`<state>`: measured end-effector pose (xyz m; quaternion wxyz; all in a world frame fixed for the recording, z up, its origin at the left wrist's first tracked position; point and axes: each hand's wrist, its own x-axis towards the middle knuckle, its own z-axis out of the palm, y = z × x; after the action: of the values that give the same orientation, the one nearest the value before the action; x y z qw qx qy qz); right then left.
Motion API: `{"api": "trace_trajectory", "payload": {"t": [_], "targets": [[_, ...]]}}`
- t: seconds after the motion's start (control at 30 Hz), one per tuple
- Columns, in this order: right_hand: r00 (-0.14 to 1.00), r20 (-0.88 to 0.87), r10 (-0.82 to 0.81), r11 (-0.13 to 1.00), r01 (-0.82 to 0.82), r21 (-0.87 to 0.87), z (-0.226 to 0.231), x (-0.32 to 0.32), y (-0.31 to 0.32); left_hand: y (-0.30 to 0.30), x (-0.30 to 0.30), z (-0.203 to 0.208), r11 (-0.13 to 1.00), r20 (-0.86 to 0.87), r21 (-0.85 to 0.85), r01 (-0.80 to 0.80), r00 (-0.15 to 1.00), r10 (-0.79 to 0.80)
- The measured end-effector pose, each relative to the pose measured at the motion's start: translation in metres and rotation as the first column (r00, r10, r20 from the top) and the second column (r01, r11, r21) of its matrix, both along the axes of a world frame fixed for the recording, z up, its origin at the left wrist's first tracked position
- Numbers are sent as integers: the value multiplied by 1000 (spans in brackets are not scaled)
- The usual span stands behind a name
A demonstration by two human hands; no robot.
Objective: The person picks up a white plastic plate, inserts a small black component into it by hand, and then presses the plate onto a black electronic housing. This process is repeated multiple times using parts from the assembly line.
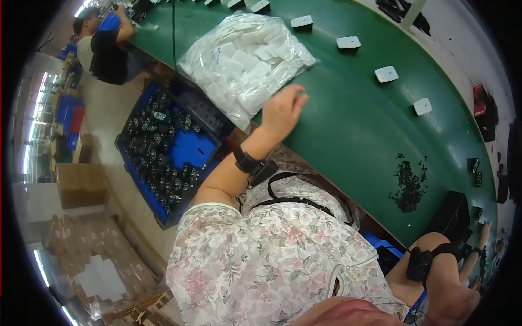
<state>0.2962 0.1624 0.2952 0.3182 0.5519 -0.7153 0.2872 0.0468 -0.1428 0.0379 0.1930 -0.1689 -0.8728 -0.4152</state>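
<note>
Over the near edge of the green table, my left hand (283, 113) hangs just beside a large clear plastic bag (244, 62) full of white plastic pieces. Its fingers are loosely bent and a little apart, and I see nothing between them. A black strap with a small device (251, 163) circles that wrist. At the lower right is my right hand (436, 240), bent near a black strapped device (420, 264); its fingers are hidden. Near it on the table stands a black box (450, 216), with a pile of small black parts (409, 185) to its left.
White-topped small boxes (386, 74) stand in a row along the table's (348, 114) far side. Left of me, a blue bin (190, 149) holds many black circuit pieces. A person (106, 51) works at the far left; another's hand (484, 233) shows at right. Cartons (81, 185) stand on the floor.
</note>
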Motion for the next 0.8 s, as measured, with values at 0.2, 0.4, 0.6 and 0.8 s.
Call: {"api": "trace_trajectory", "payload": {"t": [0.2,0.4,0.6,0.8], "targets": [[981,-144,-131,910,61,-410,-33,-48,-49,-83,-71,-6,869,-229,-428,-247,960,160],[951,180,-250,685,306,-661,-99,-51,-22,-117,-110,12,600,-160,-772,-209,978,135],[650,585,-485,447,759,-473,-140,-42,-15,-92,-123,18,705,82,-708,52,997,8],[342,885,-317,226,933,-280,-170,-44,6,-70,-138,2,738,97,-675,29,994,49]]}}
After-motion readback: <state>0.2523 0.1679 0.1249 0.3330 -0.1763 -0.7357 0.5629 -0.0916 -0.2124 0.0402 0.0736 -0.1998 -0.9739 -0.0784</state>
